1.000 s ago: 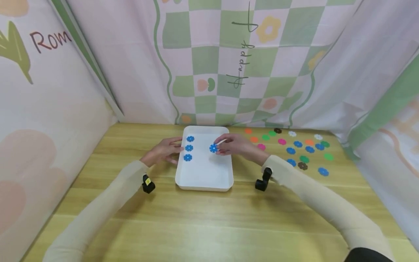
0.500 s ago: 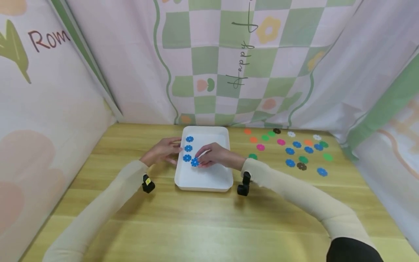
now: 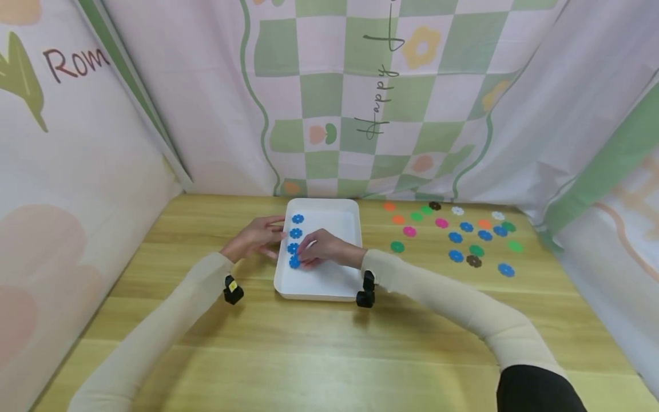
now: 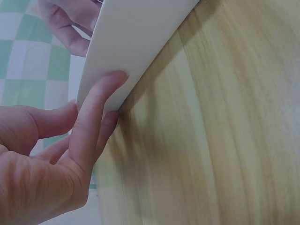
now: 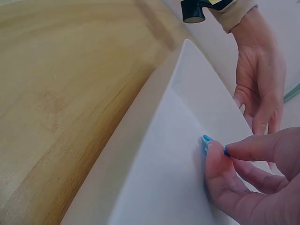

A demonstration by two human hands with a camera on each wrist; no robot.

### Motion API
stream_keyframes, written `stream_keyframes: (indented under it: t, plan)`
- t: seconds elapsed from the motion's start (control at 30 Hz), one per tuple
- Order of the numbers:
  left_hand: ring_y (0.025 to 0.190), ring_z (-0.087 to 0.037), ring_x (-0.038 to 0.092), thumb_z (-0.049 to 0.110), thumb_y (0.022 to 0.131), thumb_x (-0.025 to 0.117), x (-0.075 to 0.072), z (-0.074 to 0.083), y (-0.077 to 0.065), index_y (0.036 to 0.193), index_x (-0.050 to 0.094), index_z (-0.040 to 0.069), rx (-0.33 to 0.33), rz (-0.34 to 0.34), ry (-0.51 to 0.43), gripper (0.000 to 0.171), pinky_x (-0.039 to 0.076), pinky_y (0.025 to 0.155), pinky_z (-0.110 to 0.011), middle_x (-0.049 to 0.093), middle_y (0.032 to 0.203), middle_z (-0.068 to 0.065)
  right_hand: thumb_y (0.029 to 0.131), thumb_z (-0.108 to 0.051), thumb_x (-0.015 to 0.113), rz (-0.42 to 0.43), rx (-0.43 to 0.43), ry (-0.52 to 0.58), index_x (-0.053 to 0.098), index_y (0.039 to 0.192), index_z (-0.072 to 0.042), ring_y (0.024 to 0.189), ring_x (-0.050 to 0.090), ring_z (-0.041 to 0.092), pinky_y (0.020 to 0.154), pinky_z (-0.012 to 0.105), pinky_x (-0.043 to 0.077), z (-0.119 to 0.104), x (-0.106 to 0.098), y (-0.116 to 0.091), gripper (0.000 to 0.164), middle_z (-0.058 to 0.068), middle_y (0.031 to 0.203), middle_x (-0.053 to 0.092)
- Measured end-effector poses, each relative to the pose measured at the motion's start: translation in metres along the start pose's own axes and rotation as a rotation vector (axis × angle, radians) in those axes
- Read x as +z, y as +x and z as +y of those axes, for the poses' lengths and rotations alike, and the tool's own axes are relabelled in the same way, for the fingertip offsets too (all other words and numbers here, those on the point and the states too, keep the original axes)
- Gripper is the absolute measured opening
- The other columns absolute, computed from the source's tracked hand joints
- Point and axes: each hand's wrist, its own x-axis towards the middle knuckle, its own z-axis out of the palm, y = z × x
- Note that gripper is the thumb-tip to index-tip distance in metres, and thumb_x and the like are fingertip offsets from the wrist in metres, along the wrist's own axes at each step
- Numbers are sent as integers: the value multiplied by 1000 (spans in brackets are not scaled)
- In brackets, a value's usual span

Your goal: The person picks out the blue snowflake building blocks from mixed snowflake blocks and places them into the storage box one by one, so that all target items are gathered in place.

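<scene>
In the head view a white tray (image 3: pixel 334 280) lies on the table. Down its left side runs a column of blue flower-shaped discs (image 3: pixel 296 233). At the column's near end, my right hand (image 3: pixel 324 250) pinches another blue flower-shaped disc (image 3: pixel 294 262) low at the tray floor. The right wrist view shows only blue edges of that disc (image 5: pixel 206 138) by the fingertips. My left hand (image 3: pixel 254 237) is at the tray's left side, its fingers loosely spread. In the left wrist view, digits of the left hand (image 4: pixel 65 145) touch the rim and outer wall.
To the tray's right, several loose flower-shaped discs in blue (image 3: pixel 455 256), green (image 3: pixel 397 246), orange (image 3: pixel 399 220), pink (image 3: pixel 409 231), brown (image 3: pixel 473 261) and white (image 3: pixel 497 216) lie scattered on the wooden table (image 3: pixel 319 355). Patterned curtains (image 3: pixel 324 97) stand around the table.
My right hand has carried the blue disc from the tray's right side leftward and nearer, to the column's near end. The left hand stays at the tray's edge.
</scene>
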Motion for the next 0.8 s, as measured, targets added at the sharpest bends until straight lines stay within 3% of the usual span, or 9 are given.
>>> stream_keyframes:
  t: [0.23, 0.47, 0.63, 0.8]
  plan:
    - [143, -45, 49, 9, 109, 56, 0, -2, 2, 166, 27, 9, -3, -1, 5, 64, 69, 74, -34, 32, 167, -25, 97, -2, 72, -1, -10, -52, 72, 106, 5, 69, 74, 14, 71, 28, 68, 1, 8, 4, 11, 16, 88, 78]
    - [145, -45, 47, 9, 109, 55, -1, -3, 0, 167, 25, 8, 17, -22, -19, 65, 69, 76, -35, 31, 167, -26, 99, -11, 72, -4, -28, -234, 73, 102, -2, 67, 68, 13, 64, 24, 65, -4, 9, 1, 10, 8, 83, 74]
    - [143, -46, 48, 8, 109, 55, 0, -3, -1, 166, 24, 8, 11, -10, -19, 65, 69, 76, -36, 31, 167, -26, 98, -11, 72, 20, -44, -300, 75, 104, -4, 66, 65, 13, 61, 23, 62, -6, -1, -1, 10, 7, 88, 74]
    - [144, -45, 47, 8, 109, 56, 0, -2, -1, 167, 24, 9, 2, -6, -13, 66, 69, 78, -36, 29, 168, -25, 100, -9, 68, 33, -85, -289, 74, 109, -2, 71, 67, 15, 65, 25, 64, -9, -18, -7, 13, 10, 99, 75]
